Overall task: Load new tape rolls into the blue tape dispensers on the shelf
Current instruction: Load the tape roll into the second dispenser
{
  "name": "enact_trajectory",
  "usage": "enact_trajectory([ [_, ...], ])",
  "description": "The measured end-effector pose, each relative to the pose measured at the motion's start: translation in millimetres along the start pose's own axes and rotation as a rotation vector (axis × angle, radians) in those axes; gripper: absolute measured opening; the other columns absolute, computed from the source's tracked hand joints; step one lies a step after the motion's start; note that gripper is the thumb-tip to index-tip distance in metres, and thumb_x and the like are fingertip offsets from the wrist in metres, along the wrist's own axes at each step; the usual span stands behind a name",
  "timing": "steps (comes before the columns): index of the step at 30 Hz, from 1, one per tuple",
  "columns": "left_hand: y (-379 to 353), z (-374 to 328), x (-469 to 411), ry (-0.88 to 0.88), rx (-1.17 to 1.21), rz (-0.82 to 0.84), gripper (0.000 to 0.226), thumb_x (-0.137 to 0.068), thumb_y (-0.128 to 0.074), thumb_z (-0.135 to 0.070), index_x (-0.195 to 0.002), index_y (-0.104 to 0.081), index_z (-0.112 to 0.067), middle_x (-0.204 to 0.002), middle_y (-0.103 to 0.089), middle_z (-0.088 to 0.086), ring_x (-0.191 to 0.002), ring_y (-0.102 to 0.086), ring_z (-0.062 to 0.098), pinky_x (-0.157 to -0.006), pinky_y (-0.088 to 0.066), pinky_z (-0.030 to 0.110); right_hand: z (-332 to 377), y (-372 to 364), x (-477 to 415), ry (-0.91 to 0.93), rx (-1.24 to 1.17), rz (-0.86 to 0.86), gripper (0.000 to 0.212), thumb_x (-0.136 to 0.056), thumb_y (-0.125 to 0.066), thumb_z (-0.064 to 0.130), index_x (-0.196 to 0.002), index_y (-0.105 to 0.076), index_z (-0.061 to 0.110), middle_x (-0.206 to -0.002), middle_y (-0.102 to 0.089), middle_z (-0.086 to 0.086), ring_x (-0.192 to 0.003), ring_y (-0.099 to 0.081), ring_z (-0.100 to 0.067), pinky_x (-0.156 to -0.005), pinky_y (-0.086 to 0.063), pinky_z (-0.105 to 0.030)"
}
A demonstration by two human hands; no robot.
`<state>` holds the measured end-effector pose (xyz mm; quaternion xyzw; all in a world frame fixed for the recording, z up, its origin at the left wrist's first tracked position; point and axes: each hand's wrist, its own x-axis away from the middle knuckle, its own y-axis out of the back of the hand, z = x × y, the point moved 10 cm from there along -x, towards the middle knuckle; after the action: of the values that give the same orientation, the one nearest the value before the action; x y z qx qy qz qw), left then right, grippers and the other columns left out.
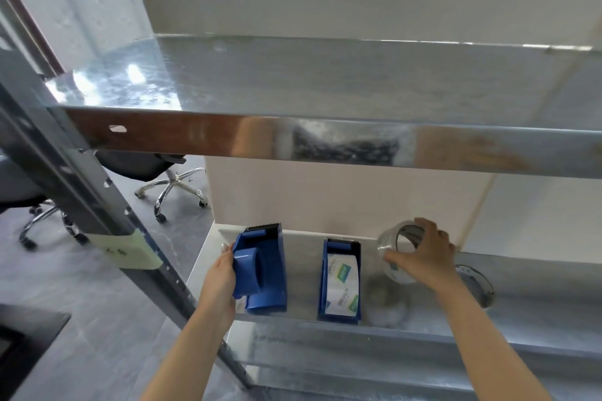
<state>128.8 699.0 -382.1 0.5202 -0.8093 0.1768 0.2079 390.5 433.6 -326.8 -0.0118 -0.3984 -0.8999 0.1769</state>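
Note:
Two blue tape dispensers stand on the lower metal shelf (537, 299). The left dispenser (268, 267) has no roll in it. My left hand (223, 273) grips its blue spool core (249, 273), held at the dispenser's left side. The right dispenser (342, 280) holds a white labelled tape roll (343, 283). My right hand (423, 257) holds a clear tape roll (399, 246) lifted above the shelf, right of that dispenser. Another clear roll (479, 283) lies on the shelf behind my right wrist.
An upper metal shelf (325, 91) juts out above the work area. A slanted grey upright post (107, 205) with a pale green label (125, 249) stands at the left. Office chairs (169, 182) are on the floor beyond it. A white wall backs the shelf.

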Motion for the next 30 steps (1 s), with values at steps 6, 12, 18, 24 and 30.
enact_trajectory([
  [6, 3.6, -10.5, 4.3, -0.027, 0.025, 0.038, 0.032, -0.097, -0.036, -0.048, -0.104, -0.056, -0.024, -0.091, -0.056, 0.009, -0.069, -0.05, 0.021, -0.056, -0.038, 0.031, 100.3, 7.7, 42.0, 0.161, -0.545, 0.14, 0.076, -0.058, -0.088, 0.026, -0.117, -0.04, 0.03, -0.116, -0.052, 0.005, -0.103, -0.055, -0.014, -0.066, -0.054, -0.023],
  [12, 2.7, -11.2, 4.4, -0.022, 0.087, 0.098, 0.043, -0.097, -0.039, -0.045, -0.121, -0.06, -0.017, -0.11, -0.064, 0.011, -0.098, -0.06, 0.03, -0.088, -0.048, 0.042, 144.4, -99.9, 95.0, 0.267, -0.302, 0.443, 0.095, -0.045, -0.086, 0.048, -0.125, -0.037, 0.037, -0.126, -0.048, 0.007, -0.111, -0.051, -0.015, -0.093, -0.052, -0.035],
  [18, 1.6, -11.9, 9.7, -0.069, 0.121, 0.248, 0.037, -0.099, -0.034, -0.039, -0.105, -0.066, -0.021, -0.09, -0.074, 0.007, -0.079, -0.069, 0.023, -0.073, -0.052, 0.037, 128.1, -164.2, 113.7, 0.2, -0.385, 0.553, 0.101, -0.041, -0.085, 0.057, -0.127, -0.035, 0.045, -0.128, -0.036, 0.008, -0.119, -0.046, -0.014, -0.099, -0.049, -0.039],
  [24, 1.0, -5.5, 5.1, -0.069, 0.202, 0.355, 0.036, -0.1, -0.033, -0.028, -0.12, -0.061, -0.019, -0.095, -0.075, 0.007, -0.082, -0.072, 0.022, -0.062, -0.059, 0.031, 132.5, -174.3, 115.6, 0.294, -0.383, 0.555, 0.093, -0.059, -0.087, 0.038, -0.137, -0.036, 0.042, -0.13, -0.036, 0.01, -0.125, -0.038, -0.008, -0.104, -0.035, -0.024],
  [30, -1.7, -2.2, 6.8, -0.055, 0.25, 0.339, 0.034, -0.099, -0.037, -0.033, -0.119, -0.062, -0.023, -0.102, -0.074, 0.009, -0.09, -0.07, 0.024, -0.075, -0.058, 0.037, 137.5, -181.3, 118.5, 0.379, -0.302, 0.548, 0.098, -0.057, -0.089, 0.036, -0.138, -0.034, 0.041, -0.129, -0.028, 0.007, -0.119, -0.037, -0.002, -0.091, -0.026, 0.0],
])
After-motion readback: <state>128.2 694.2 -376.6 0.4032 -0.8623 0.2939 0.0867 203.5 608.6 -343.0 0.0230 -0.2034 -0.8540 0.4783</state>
